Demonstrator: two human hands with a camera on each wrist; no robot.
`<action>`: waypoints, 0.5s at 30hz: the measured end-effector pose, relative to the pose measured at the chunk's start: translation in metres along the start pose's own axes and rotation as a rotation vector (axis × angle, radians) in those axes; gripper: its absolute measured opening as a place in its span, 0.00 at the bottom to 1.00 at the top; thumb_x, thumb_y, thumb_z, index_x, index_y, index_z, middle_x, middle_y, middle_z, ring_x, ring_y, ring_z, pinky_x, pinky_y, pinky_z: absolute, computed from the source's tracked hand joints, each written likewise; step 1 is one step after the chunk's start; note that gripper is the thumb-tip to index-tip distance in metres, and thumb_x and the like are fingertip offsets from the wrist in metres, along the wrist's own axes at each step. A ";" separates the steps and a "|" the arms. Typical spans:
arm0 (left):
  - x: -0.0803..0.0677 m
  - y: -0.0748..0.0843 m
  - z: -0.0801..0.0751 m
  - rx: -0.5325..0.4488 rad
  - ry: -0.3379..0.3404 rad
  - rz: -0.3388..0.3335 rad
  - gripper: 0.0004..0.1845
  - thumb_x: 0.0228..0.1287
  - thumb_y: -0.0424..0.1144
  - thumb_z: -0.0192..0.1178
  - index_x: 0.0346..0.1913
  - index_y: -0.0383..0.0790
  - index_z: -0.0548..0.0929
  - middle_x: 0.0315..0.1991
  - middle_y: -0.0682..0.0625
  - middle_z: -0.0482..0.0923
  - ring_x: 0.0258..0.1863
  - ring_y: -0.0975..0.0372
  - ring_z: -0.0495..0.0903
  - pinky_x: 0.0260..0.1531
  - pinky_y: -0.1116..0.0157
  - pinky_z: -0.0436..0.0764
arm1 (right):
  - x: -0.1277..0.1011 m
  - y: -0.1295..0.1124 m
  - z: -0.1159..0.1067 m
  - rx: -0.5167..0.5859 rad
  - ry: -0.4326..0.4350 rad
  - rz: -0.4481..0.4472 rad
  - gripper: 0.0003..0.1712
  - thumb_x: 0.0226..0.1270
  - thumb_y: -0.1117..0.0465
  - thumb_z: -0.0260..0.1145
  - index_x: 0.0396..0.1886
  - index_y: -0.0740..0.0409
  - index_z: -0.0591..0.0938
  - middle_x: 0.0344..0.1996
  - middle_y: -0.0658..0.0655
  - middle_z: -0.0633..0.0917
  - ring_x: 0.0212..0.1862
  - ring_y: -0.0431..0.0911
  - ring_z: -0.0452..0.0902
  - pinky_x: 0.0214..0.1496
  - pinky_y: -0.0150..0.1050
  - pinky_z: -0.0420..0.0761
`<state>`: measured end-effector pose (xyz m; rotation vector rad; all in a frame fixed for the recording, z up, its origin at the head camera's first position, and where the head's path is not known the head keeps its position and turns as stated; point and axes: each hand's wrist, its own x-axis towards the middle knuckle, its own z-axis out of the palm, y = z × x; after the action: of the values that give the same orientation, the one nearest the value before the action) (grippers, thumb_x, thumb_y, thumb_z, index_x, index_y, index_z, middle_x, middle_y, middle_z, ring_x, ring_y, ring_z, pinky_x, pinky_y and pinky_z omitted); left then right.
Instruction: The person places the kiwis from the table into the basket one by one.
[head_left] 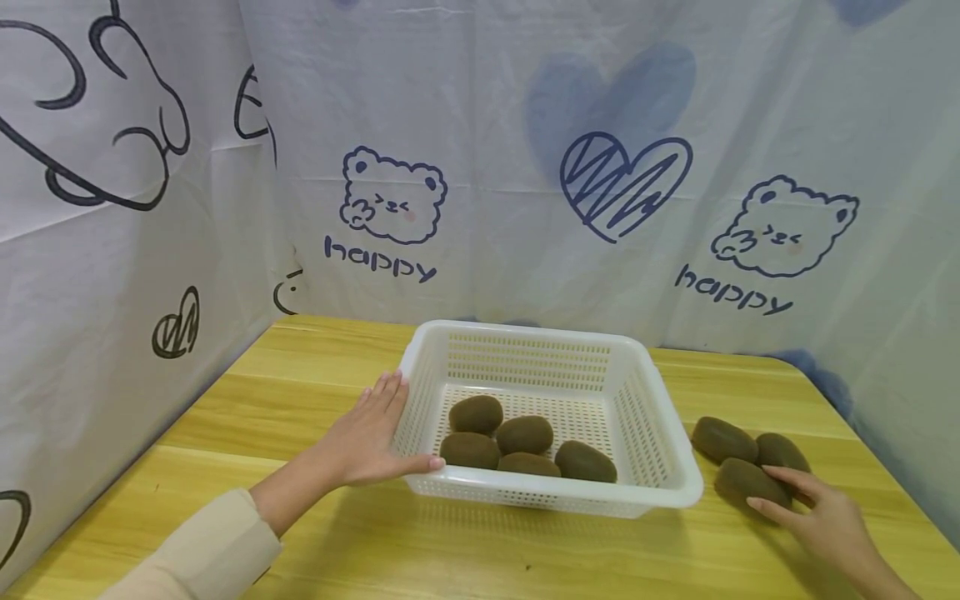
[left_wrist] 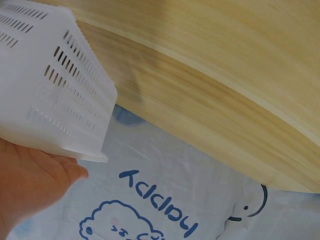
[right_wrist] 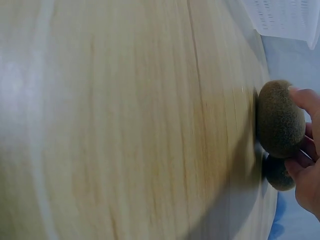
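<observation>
My left hand [head_left: 366, 443] rests at the left side of a white plastic basket [head_left: 562, 490], fingers straight along its rim and the thumb laid on the near edge. In the left wrist view that hand [left_wrist: 37, 177] lies against the rim of the slotted basket [left_wrist: 75, 100]. Several brown kiwis [head_left: 525, 434] lie inside, toward the near side. Right of the basket, my right hand [head_left: 832, 521] pinches a kiwi [head_left: 752, 487] between thumb and fingers, low at the table. Just behind it are two more kiwis, one on the left [head_left: 723, 439] and one on the right [head_left: 782, 452].
The basket stands on a yellow wood-grain table [head_left: 450, 550]. A white cloth [head_left: 495, 250] printed with bears, hearts and the word "happy" hangs behind the table's far edge, and more cloth [head_left: 112, 292] hangs along the left side.
</observation>
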<state>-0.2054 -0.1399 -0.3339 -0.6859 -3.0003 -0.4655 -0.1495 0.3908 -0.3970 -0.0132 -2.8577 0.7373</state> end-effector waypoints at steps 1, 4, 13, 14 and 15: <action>0.000 0.000 0.000 0.000 0.000 0.001 0.61 0.48 0.72 0.54 0.70 0.25 0.49 0.72 0.33 0.40 0.72 0.41 0.43 0.71 0.47 0.50 | 0.000 0.000 0.000 0.005 -0.009 -0.002 0.34 0.55 0.49 0.69 0.55 0.69 0.76 0.51 0.77 0.76 0.44 0.56 0.81 0.37 0.44 0.83; 0.000 0.000 0.000 0.000 0.001 0.003 0.61 0.48 0.71 0.54 0.70 0.25 0.49 0.72 0.32 0.41 0.72 0.41 0.43 0.71 0.48 0.50 | 0.000 -0.001 0.000 0.019 -0.034 -0.003 0.34 0.55 0.49 0.69 0.55 0.68 0.76 0.51 0.76 0.77 0.39 0.39 0.82 0.34 0.36 0.83; 0.000 0.000 0.001 -0.002 0.007 0.005 0.60 0.49 0.71 0.55 0.70 0.25 0.49 0.72 0.32 0.42 0.72 0.42 0.43 0.71 0.48 0.50 | 0.002 -0.004 0.003 0.013 -0.113 -0.002 0.37 0.55 0.51 0.69 0.58 0.72 0.72 0.52 0.81 0.73 0.43 0.63 0.79 0.33 0.41 0.82; 0.000 0.000 0.001 -0.001 0.007 0.006 0.60 0.49 0.71 0.55 0.70 0.25 0.49 0.72 0.32 0.42 0.72 0.42 0.43 0.71 0.48 0.50 | 0.002 -0.004 0.004 0.005 -0.114 -0.005 0.37 0.55 0.52 0.70 0.58 0.72 0.72 0.51 0.81 0.74 0.41 0.60 0.80 0.32 0.39 0.81; 0.000 0.001 0.001 0.000 0.008 0.006 0.60 0.49 0.71 0.54 0.70 0.25 0.49 0.72 0.32 0.42 0.72 0.42 0.43 0.71 0.48 0.50 | 0.003 -0.004 0.004 -0.006 -0.115 -0.007 0.37 0.54 0.52 0.70 0.58 0.72 0.72 0.51 0.81 0.74 0.38 0.56 0.80 0.31 0.37 0.80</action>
<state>-0.2048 -0.1394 -0.3344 -0.6912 -2.9901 -0.4666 -0.1528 0.3856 -0.3984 0.0404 -2.9668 0.7514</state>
